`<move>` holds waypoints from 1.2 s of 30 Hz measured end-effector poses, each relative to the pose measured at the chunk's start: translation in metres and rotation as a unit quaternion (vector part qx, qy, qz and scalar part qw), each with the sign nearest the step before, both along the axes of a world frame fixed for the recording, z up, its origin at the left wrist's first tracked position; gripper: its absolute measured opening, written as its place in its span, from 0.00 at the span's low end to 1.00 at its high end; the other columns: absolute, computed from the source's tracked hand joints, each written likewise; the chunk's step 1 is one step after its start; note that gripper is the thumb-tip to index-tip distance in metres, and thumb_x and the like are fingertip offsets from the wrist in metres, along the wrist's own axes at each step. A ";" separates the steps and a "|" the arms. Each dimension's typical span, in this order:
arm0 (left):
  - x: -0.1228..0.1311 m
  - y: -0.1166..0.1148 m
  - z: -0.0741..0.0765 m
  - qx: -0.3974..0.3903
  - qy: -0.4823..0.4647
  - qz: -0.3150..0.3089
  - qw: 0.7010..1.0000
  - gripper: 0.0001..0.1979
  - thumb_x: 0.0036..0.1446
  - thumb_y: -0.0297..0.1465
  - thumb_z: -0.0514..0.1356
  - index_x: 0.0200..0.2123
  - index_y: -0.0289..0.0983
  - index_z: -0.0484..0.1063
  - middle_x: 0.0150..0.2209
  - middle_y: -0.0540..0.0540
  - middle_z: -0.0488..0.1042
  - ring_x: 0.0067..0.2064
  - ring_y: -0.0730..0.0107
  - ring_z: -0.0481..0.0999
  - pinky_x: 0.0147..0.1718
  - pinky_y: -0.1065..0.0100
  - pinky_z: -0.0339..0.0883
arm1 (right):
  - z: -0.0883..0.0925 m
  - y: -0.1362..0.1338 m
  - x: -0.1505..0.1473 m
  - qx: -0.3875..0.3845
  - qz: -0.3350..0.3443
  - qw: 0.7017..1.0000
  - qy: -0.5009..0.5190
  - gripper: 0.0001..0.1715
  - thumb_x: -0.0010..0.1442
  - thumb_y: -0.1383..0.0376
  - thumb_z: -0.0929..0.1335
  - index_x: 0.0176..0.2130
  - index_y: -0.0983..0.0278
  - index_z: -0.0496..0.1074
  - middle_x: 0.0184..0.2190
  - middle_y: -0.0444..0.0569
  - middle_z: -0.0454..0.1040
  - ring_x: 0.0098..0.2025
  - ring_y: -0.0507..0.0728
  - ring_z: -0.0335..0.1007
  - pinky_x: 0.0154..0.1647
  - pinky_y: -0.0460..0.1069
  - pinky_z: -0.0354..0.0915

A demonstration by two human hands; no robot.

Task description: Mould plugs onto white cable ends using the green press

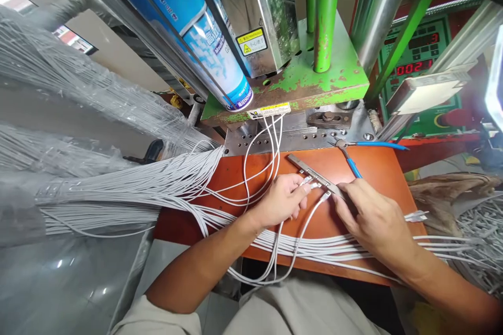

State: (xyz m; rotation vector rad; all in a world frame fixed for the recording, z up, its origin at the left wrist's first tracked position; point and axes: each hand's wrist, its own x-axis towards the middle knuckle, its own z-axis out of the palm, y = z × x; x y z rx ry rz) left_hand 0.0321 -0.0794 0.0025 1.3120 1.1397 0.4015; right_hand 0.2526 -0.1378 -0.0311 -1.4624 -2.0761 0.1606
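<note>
My right hand [367, 212] is closed round one end of a narrow metal mould bar [312, 171], which slants over the orange work surface. Pinched in my left hand [281, 199] are white cable connectors [310, 183] at the bar's near edge; whether they are seated in it or free I cannot tell. Another white cable plug [326, 196] sits at the bar beside my right fingers, its cable looping down toward my lap. Just beyond the bar lie blue-handled cutting pliers [348, 154], their jaws spread.
A green press [330, 86] stands behind the orange table [310, 222], with several white cables running under its plate. A blue spray can [220, 47] leans there. Bundled grey-white cables [157, 183] come in from the left. A control panel [420, 63] is at right, above a cable heap [479, 235].
</note>
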 end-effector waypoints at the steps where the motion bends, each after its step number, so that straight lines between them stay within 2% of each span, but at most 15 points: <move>1: 0.001 0.000 0.000 -0.001 0.002 -0.001 1.000 0.17 0.66 0.45 0.58 0.34 0.37 0.68 0.24 0.53 0.71 0.17 0.80 0.66 0.15 0.78 0.57 | 0.000 0.001 0.000 0.000 0.003 1.000 0.004 0.09 0.73 0.61 0.64 0.42 0.63 0.70 0.34 0.48 0.71 0.33 0.56 0.68 0.35 0.51 0.60; 5: 0.006 -0.004 -0.002 -0.005 0.013 0.011 1.000 0.17 0.65 0.45 0.59 0.32 0.36 0.69 0.23 0.52 0.71 0.17 0.81 0.65 0.16 0.77 0.56 | 0.002 0.004 0.000 0.017 0.022 1.000 0.013 0.08 0.73 0.63 0.64 0.41 0.63 0.70 0.33 0.47 0.69 0.32 0.55 0.67 0.34 0.51 0.59; 8: 0.012 -0.010 -0.006 -0.004 0.007 0.049 0.999 0.19 0.63 0.44 0.61 0.29 0.35 0.70 0.21 0.52 0.69 0.18 0.81 0.63 0.18 0.77 0.55 | 0.002 0.006 0.002 0.030 0.054 0.998 0.007 0.08 0.73 0.63 0.64 0.40 0.63 0.69 0.33 0.47 0.67 0.31 0.55 0.65 0.34 0.51 0.59; 12: 0.018 -0.014 -0.010 -0.005 -0.010 0.100 0.995 0.19 0.64 0.44 0.60 0.29 0.34 0.71 0.19 0.52 0.68 0.17 0.81 0.61 0.18 0.75 0.54 | 0.000 0.009 0.006 -0.006 0.109 0.993 0.035 0.08 0.72 0.63 0.64 0.40 0.63 0.69 0.33 0.47 0.68 0.32 0.56 0.65 0.34 0.51 0.60; 14: 0.016 -0.011 -0.010 0.001 -0.010 0.086 0.996 0.19 0.65 0.45 0.58 0.31 0.34 0.71 0.21 0.51 0.70 0.18 0.79 0.63 0.17 0.75 0.55 | 0.000 0.008 0.006 -0.018 0.099 0.993 0.053 0.07 0.72 0.63 0.64 0.42 0.63 0.69 0.34 0.48 0.69 0.33 0.56 0.66 0.36 0.51 0.61; 16: 0.009 -0.007 -0.010 0.042 0.002 0.085 0.996 0.19 0.66 0.45 0.57 0.34 0.34 0.72 0.23 0.50 0.72 0.20 0.78 0.66 0.19 0.75 0.57 | 0.000 0.007 0.006 -0.020 0.061 0.995 0.072 0.07 0.73 0.62 0.64 0.45 0.62 0.70 0.36 0.49 0.71 0.34 0.56 0.68 0.37 0.51 0.62; 19: -0.003 -0.001 -0.007 0.080 0.009 0.120 0.990 0.16 0.66 0.43 0.58 0.37 0.35 0.71 0.21 0.54 0.67 0.20 0.80 0.62 0.21 0.77 0.55 | -0.001 0.006 0.006 -0.023 0.026 0.996 0.083 0.07 0.72 0.62 0.65 0.46 0.62 0.71 0.37 0.49 0.73 0.35 0.57 0.71 0.38 0.52 0.64; 21: -0.008 0.002 -0.005 0.050 0.003 0.124 0.991 0.14 0.64 0.42 0.59 0.36 0.35 0.70 0.18 0.56 0.64 0.19 0.81 0.59 0.21 0.77 0.53 | -0.001 0.006 0.005 -0.026 0.030 0.996 0.077 0.07 0.72 0.62 0.65 0.46 0.61 0.71 0.37 0.49 0.73 0.36 0.57 0.71 0.39 0.52 0.64; 24: -0.009 0.005 -0.002 0.005 0.009 0.106 0.994 0.13 0.62 0.39 0.60 0.32 0.35 0.70 0.18 0.56 0.64 0.18 0.82 0.56 0.20 0.77 0.50 | -0.002 0.008 0.004 -0.022 0.041 0.997 0.059 0.07 0.73 0.62 0.65 0.46 0.62 0.71 0.37 0.49 0.73 0.36 0.57 0.71 0.39 0.52 0.65; 28: -0.003 0.007 -0.002 -0.019 -0.007 0.097 0.995 0.11 0.61 0.37 0.59 0.31 0.34 0.70 0.18 0.56 0.63 0.18 0.83 0.55 0.20 0.76 0.49 | -0.002 0.009 0.005 -0.019 0.060 0.997 0.047 0.07 0.73 0.62 0.64 0.45 0.62 0.70 0.36 0.49 0.72 0.34 0.56 0.69 0.37 0.51 0.64; 32: 0.001 0.006 -0.004 -0.003 -0.021 0.101 0.995 0.14 0.61 0.38 0.60 0.28 0.33 0.70 0.18 0.57 0.60 0.20 0.83 0.56 0.20 0.77 0.47 | -0.002 0.011 0.006 -0.033 0.099 0.994 0.045 0.07 0.72 0.62 0.65 0.45 0.62 0.69 0.37 0.49 0.71 0.35 0.56 0.68 0.36 0.51 0.64; 34: 0.001 0.005 -0.005 -0.002 -0.016 0.109 0.994 0.16 0.62 0.41 0.61 0.30 0.33 0.71 0.18 0.56 0.62 0.18 0.83 0.58 0.19 0.77 0.49 | -0.002 0.012 0.006 -0.042 0.104 0.992 0.055 0.07 0.72 0.62 0.65 0.46 0.62 0.69 0.37 0.49 0.72 0.35 0.56 0.69 0.37 0.51 0.64; 36: -0.001 0.006 -0.005 -0.035 -0.022 0.100 0.994 0.17 0.64 0.43 0.59 0.34 0.34 0.71 0.19 0.54 0.67 0.17 0.80 0.63 0.17 0.77 0.53 | -0.002 0.012 0.005 -0.040 0.086 0.993 0.065 0.07 0.72 0.62 0.65 0.46 0.62 0.70 0.38 0.49 0.72 0.36 0.56 0.69 0.38 0.51 0.64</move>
